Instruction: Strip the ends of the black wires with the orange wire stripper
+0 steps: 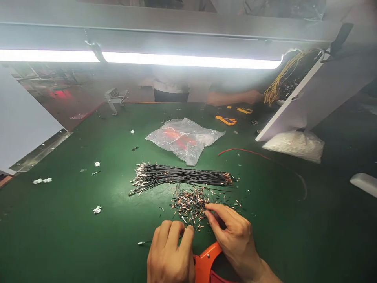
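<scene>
My left hand (171, 251) is closed, fingers curled down, around a black wire (145, 243) whose white-tipped end sticks out to its left. My right hand (234, 234) pinches thumb and forefinger together at the right edge of a pile of short wire offcuts (191, 204); whatever is between the tips is too small to make out. Between the hands, partly hidden by them, is an orange-handled hand tool (206, 261). Behind the offcuts lies a bundle of black wires (188, 174), with metal terminals on the left and bare copper ends on the right.
A clear plastic bag (185, 137) with red contents lies behind the bundle. Yellow hand tools (226, 120) and a red wire (250, 151) are farther right. A bag of white pieces (296, 145) rests beside the white panel (312, 94). Small white connectors (97, 210) dot the left side.
</scene>
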`<state>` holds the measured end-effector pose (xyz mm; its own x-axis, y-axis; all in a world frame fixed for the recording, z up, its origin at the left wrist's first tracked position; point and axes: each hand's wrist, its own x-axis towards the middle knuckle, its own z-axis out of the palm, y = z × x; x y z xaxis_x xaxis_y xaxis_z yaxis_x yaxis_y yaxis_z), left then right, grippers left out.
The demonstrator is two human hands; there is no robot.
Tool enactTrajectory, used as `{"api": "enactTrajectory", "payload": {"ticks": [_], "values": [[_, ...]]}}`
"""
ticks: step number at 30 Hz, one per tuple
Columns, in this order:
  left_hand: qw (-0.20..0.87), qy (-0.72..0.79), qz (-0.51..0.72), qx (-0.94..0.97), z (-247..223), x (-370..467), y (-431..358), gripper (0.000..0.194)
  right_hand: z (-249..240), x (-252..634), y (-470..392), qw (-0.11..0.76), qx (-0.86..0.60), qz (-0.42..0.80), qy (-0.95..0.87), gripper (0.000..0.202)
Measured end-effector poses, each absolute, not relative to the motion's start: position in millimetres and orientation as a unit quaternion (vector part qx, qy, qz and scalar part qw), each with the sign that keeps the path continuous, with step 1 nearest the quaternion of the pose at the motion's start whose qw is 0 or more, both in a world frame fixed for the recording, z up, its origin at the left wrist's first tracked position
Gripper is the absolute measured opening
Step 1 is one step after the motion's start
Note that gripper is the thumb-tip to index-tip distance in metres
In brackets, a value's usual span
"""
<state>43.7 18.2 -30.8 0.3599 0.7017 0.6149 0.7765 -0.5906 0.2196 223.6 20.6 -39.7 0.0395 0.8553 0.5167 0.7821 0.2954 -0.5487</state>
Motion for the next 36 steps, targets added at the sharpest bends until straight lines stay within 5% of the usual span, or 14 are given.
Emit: {"api": "enactTrajectory", "payload": {"ticks": [10,17,27,32,36], "values": [[0.048,-0.439,-0.366,-0.82,-24,37,22,0.021,-24,236,18,0.387,-0.542,0.104,-0.739,0.023],[0.086,-0.435,-0.347,-0.827,-16,23,27,0.025,0,244,1,0.157,-0.427,0.16,-0.876,0.041],[0.104,-0.46,-0.406,-0.783,-15,21,31,0.02,-33,236,-6,0.152,-0.414,-0.047,-0.896,0.02],[0.116,-0.503,-0.481,-0.708,5,26,29,0.015,-5,251,-4,0.189,-0.459,0.152,-0.855,0.023],[0.153,-0.54,-0.499,-0.661,7,24,29,0.009,13,267,-6,0.327,-0.483,0.423,-0.693,0.031]]}}
